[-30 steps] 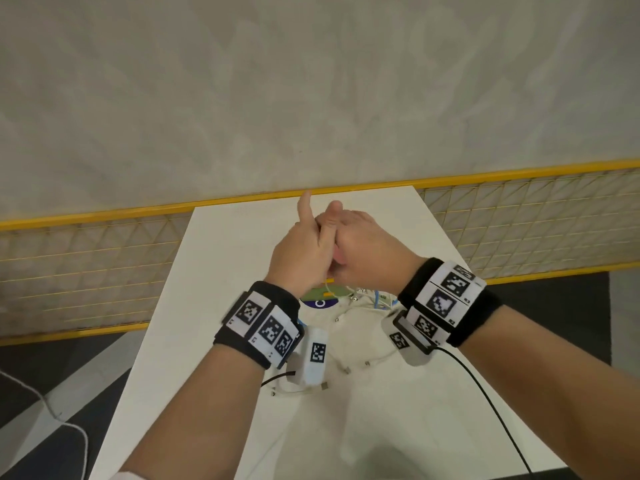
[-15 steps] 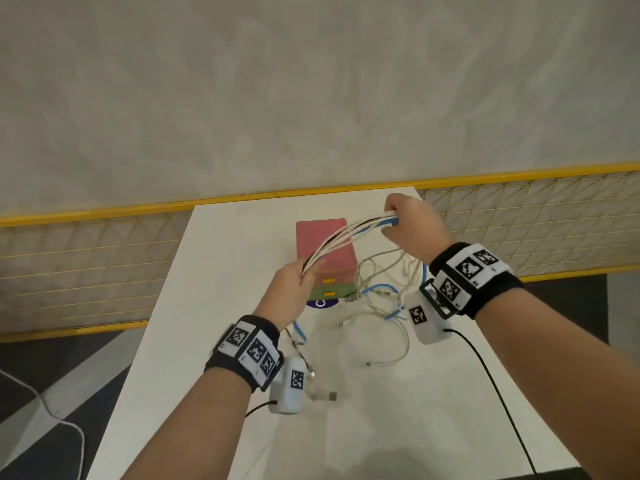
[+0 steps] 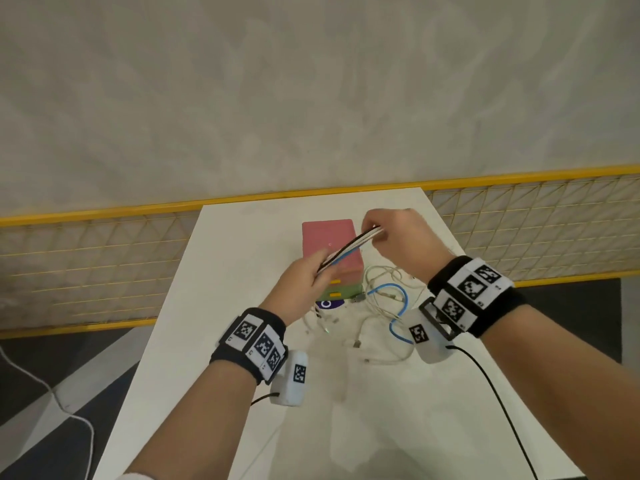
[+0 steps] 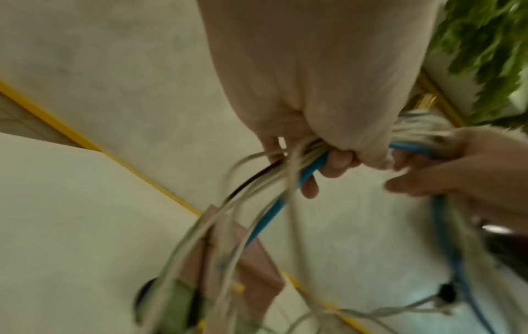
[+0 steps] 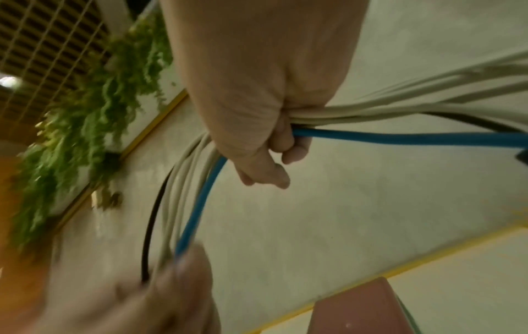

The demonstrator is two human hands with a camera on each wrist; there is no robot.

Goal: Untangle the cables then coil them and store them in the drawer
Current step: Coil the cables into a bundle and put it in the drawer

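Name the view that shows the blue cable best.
Right wrist: the blue cable runs sharp and close through the right hand and its grip. The head view shows small blue loops on the table; the left wrist view shows it blurred.

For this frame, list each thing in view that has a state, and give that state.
Left hand: grips the cable bundle.
Right hand: grips the same bundle further along.
Cable bundle: white, blue and black strands held taut between both hands, above the table.
Loose cable ends: trailing on the table, still tangled.
Drawer box: drawers look shut.
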